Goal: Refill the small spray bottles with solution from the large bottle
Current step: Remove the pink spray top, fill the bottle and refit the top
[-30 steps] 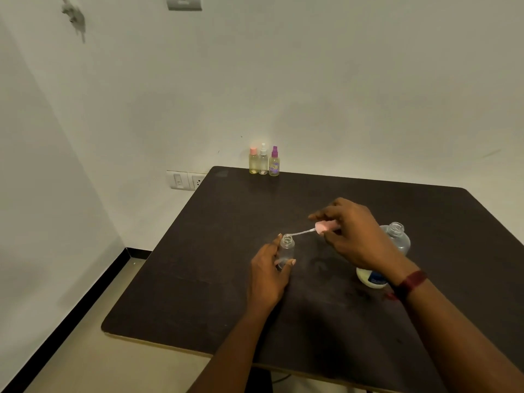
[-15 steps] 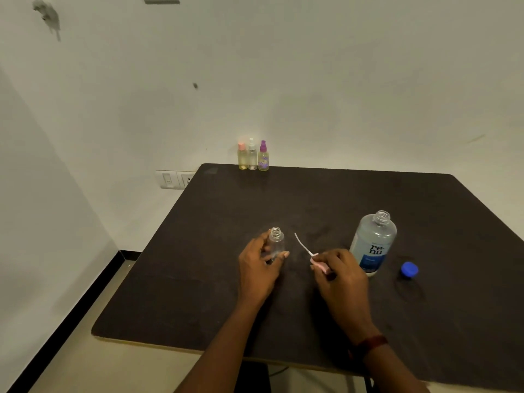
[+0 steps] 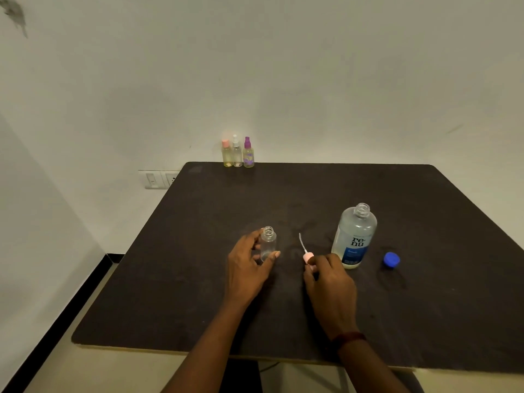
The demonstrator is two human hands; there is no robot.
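Far edge of surface (image 3: 198, 279): three capped small bottles (image 3: 237, 152), standing together.
Left hand (image 3: 246, 268): grips the empty small spray bottle (image 3: 268, 243), upright, neck open.
Pink spray head (image 3: 307, 256): lies on the surface, pinched by the right hand (image 3: 330, 285).
Large bottle (image 3: 354, 236): upright, uncapped; blue cap (image 3: 391, 260) beside it.
Step, as judged: small bottle opened, pour not yet made.
Next: free the right hand, lift the large bottle, aim at the narrow neck.
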